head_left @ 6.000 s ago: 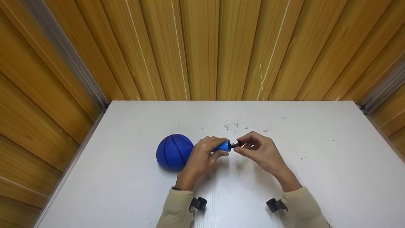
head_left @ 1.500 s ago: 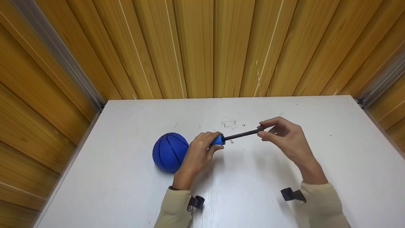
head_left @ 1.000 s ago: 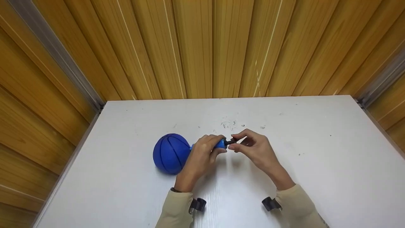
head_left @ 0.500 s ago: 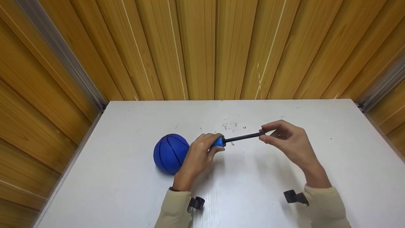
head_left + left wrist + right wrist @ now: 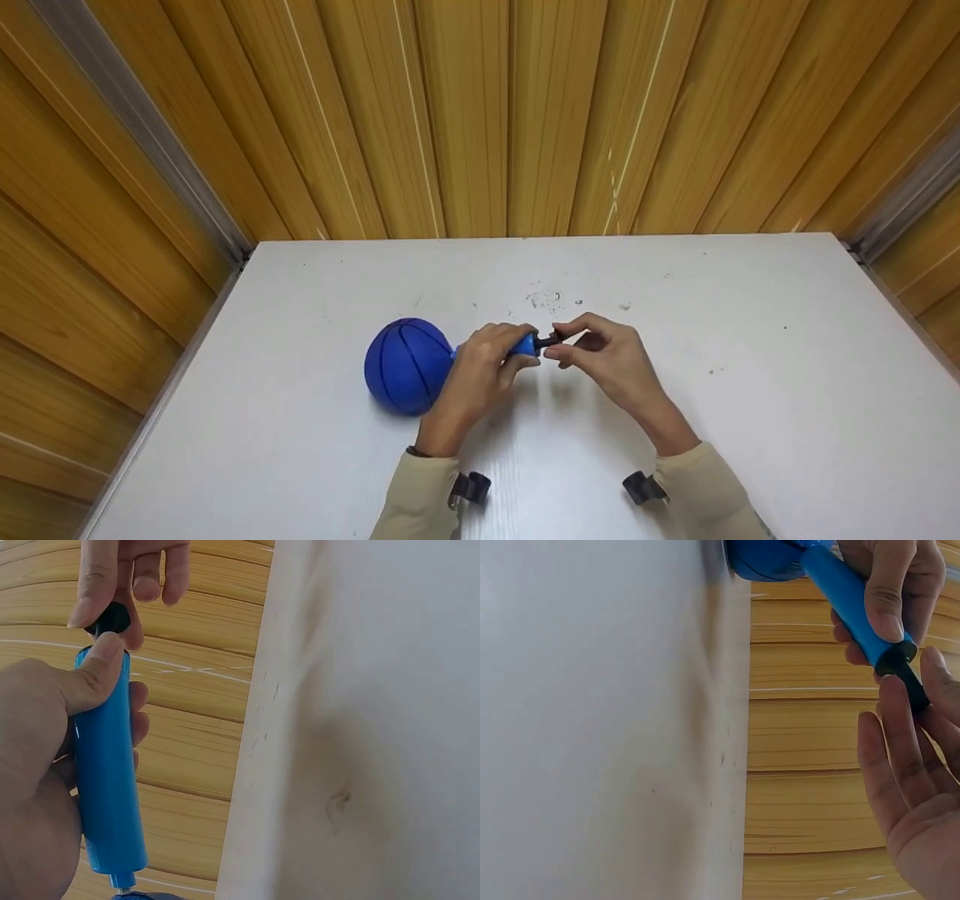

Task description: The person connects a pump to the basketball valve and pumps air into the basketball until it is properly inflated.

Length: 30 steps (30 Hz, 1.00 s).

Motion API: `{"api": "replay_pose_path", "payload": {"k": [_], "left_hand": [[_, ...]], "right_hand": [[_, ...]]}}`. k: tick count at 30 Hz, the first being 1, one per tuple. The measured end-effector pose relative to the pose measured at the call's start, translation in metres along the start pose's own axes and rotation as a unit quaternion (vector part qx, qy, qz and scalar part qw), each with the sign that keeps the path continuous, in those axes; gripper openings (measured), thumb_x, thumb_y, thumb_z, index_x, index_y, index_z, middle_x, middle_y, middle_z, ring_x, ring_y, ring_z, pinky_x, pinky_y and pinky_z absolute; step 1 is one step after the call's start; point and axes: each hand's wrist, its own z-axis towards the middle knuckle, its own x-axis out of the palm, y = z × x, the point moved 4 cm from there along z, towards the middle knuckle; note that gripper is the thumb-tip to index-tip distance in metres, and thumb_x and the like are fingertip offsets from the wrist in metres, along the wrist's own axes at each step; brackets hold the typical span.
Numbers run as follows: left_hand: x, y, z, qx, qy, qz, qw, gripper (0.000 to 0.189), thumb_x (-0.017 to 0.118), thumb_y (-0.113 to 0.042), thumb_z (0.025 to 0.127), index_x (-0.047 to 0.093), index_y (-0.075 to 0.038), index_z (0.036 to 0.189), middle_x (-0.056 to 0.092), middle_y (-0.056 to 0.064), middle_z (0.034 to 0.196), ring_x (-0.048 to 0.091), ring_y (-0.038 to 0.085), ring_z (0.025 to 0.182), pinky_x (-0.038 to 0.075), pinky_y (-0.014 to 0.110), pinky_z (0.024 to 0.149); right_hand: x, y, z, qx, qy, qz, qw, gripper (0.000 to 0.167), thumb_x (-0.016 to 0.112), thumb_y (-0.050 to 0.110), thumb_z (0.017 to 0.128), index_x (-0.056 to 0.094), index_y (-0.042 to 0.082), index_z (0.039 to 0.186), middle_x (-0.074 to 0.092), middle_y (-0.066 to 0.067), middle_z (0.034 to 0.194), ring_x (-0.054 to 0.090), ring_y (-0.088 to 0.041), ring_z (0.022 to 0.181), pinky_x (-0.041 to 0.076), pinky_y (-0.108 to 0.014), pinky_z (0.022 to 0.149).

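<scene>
A blue ball with dark grooves sits on the table, left of both hands. My left hand grips the blue barrel of a small hand pump, its fingers wrapped round it. At the barrel's lower end in the left wrist view, a thin metal needle meets the ball. My right hand pinches the pump's black handle between thumb and fingers. Only a short piece of black rod shows between barrel and handle. In the head view, my left hand hides most of the barrel.
The white table runs back to a wood-patterned panel wall. Dark scuff marks lie on the table beyond the hands. A black wrist mount sticks out from each beige sleeve.
Over the last seconds my right hand has drawn the pump rod out, pushed it in, drawn it out again and now moved left, pushing it in. My left hand and the ball stay about in place.
</scene>
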Motion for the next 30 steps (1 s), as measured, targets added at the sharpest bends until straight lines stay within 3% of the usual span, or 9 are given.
{"api": "replay_pose_path", "payload": {"k": [6, 13, 16, 22, 26, 30], "left_hand": [[-0.002, 0.001, 0.004, 0.004, -0.006, -0.026, 0.9996, 0.032, 0.08, -0.017, 0.095, 0.075, -0.003, 0.124, 0.077, 0.008, 0.112, 0.069, 0.024, 0.102, 0.058, 0.037, 0.094], [-0.007, 0.004, 0.008, 0.003, -0.027, -0.042, 0.9987, 0.032, 0.08, -0.014, 0.095, 0.074, -0.001, 0.124, 0.076, 0.009, 0.112, 0.07, 0.025, 0.102, 0.058, 0.039, 0.093], [-0.007, 0.003, 0.008, 0.007, -0.028, -0.042, 0.9987, 0.032, 0.08, -0.013, 0.095, 0.074, -0.001, 0.124, 0.076, 0.01, 0.112, 0.07, 0.026, 0.103, 0.058, 0.041, 0.093], [-0.002, -0.001, 0.008, 0.007, -0.019, -0.028, 0.9994, 0.03, 0.079, -0.016, 0.096, 0.075, -0.002, 0.123, 0.076, 0.008, 0.111, 0.069, 0.026, 0.102, 0.057, 0.039, 0.093], [0.003, -0.003, 0.007, 0.007, -0.004, -0.012, 0.9999, 0.03, 0.079, -0.016, 0.097, 0.075, -0.002, 0.123, 0.077, 0.008, 0.112, 0.069, 0.026, 0.103, 0.057, 0.04, 0.095], [0.006, -0.004, 0.006, 0.011, 0.007, -0.008, 0.9999, 0.029, 0.079, -0.015, 0.096, 0.076, -0.003, 0.122, 0.077, 0.008, 0.113, 0.069, 0.025, 0.103, 0.057, 0.04, 0.096]], "right_hand": [[-0.017, 0.01, -0.002, -0.053, 0.011, -0.064, 0.9965, 0.026, 0.087, 0.007, 0.089, 0.077, 0.007, 0.114, 0.076, -0.003, 0.085, 0.072, -0.019, 0.069, 0.054, -0.024, 0.064], [-0.07, 0.031, -0.009, -0.09, -0.055, -0.063, 0.9925, 0.034, 0.084, -0.011, 0.085, 0.078, 0.005, 0.115, 0.077, -0.012, 0.105, 0.072, -0.021, 0.072, 0.056, -0.022, 0.068], [-0.078, 0.032, -0.011, -0.083, -0.063, -0.048, 0.9933, 0.034, 0.085, -0.013, 0.083, 0.078, 0.002, 0.114, 0.076, -0.014, 0.107, 0.073, -0.021, 0.074, 0.059, -0.023, 0.072], [-0.049, 0.018, -0.005, -0.051, -0.033, 0.001, 0.9982, 0.028, 0.084, -0.013, 0.082, 0.078, -0.003, 0.108, 0.075, -0.024, 0.107, 0.075, -0.022, 0.074, 0.063, -0.031, 0.076], [-0.022, 0.008, -0.003, -0.01, -0.011, 0.004, 0.9999, 0.024, 0.087, -0.001, 0.086, 0.077, -0.002, 0.107, 0.077, -0.017, 0.109, 0.075, -0.021, 0.074, 0.061, -0.03, 0.078], [-0.009, 0.001, -0.003, 0.014, -0.001, -0.01, 0.9999, 0.026, 0.089, 0.007, 0.087, 0.078, 0.001, 0.11, 0.078, -0.012, 0.106, 0.075, -0.022, 0.074, 0.058, -0.027, 0.075]]}}
